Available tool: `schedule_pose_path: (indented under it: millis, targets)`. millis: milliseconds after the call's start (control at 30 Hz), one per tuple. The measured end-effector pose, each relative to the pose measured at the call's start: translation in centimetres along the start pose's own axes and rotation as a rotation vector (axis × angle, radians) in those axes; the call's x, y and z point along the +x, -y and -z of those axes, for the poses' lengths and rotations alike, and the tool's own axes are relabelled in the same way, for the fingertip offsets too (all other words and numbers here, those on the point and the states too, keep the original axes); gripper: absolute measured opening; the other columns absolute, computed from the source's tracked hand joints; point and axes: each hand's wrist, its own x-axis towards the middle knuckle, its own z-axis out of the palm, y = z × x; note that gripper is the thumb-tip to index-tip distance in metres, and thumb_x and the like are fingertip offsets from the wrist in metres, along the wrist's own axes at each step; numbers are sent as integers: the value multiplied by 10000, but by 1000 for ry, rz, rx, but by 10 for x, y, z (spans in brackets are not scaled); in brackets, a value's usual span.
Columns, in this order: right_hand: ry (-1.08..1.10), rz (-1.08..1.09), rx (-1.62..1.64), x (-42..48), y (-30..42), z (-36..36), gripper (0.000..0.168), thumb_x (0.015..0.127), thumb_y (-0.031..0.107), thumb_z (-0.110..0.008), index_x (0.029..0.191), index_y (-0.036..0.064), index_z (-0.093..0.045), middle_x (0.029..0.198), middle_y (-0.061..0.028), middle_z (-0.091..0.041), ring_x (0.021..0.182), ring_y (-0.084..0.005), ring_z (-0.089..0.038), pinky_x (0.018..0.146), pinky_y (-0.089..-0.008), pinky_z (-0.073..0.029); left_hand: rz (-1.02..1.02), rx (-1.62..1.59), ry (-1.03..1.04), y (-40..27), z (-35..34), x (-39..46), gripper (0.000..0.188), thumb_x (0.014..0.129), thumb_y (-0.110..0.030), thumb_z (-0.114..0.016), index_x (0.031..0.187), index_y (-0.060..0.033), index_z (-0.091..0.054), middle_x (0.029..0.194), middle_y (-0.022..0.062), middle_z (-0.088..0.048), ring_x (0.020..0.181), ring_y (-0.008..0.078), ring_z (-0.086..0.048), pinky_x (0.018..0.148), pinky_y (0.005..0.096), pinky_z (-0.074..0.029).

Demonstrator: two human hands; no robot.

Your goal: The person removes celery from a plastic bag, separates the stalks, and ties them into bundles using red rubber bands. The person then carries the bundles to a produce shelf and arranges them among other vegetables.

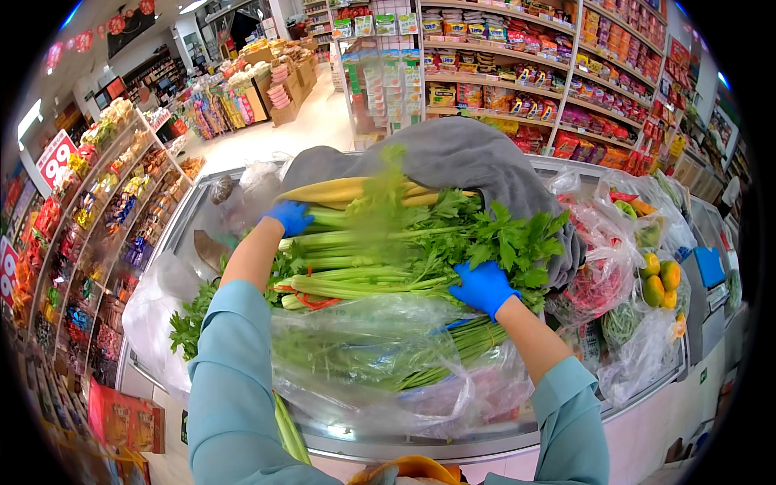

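Bunches of celery [364, 251] lie side by side in front of me, stalk ends to the left and leaves to the right. My left hand [290, 218], in a blue glove, grips the stalk ends of the far bunch, beside a yellow edge [327, 191] of a grey cloth [448, 151]. On the right, my blue-gloved right hand [483, 288] closes on the nearer celery where stalks meet leaves; its fingertips are partly hidden. Red ties [309, 297] bind the near stalks. One leafy sprig [388, 188] is blurred above the bunches. Clear plastic [364, 345] covers the front, over thin green stems [461, 348].
The produce lies on a metal-edged display case [412, 445]. Bagged mangoes [658, 282] and a bag of red produce [597, 260] sit right. More celery leaves [188, 327] stick out left. Snack racks [103, 224] stand left, packed shelves [497, 60] beyond.
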Motion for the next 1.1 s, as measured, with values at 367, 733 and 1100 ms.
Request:
schedule_pose_path:
  millis: [367, 733, 1100]
  targets:
    - [117, -106, 151, 3, -4, -5, 528, 763, 460, -584, 1195, 163, -518, 1278, -167, -433, 1129, -401, -424, 905, -504, -393, -236, 282, 139, -26, 34, -35, 571, 658, -468, -639, 1028, -34, -597, 930, 172, -628, 899, 300, -598, 825, 422, -441]
    - [-618, 96, 232, -58, 51, 68, 386, 852, 345, -549, 1142, 91, -568, 736, -123, -588, 522, -235, -582, 469, -354, -452, 478, -1214, 187, -147, -29, -358, 658, 743, -461, -650, 1124, 57, -511, 968, 236, -607, 871, 309, -618, 757, 376, -497]
    - [-160, -95, 1439, -193, 190, 51, 375, 947, 310, -352, 1001, 88, -650, 593, -46, -465, 576, -116, -501, 518, -277, -420, 219, -1519, -617, -243, -39, -405, 180, 859, -104, -542, 1004, -23, -613, 808, 92, -599, 707, 145, -536, 663, 263, -434]
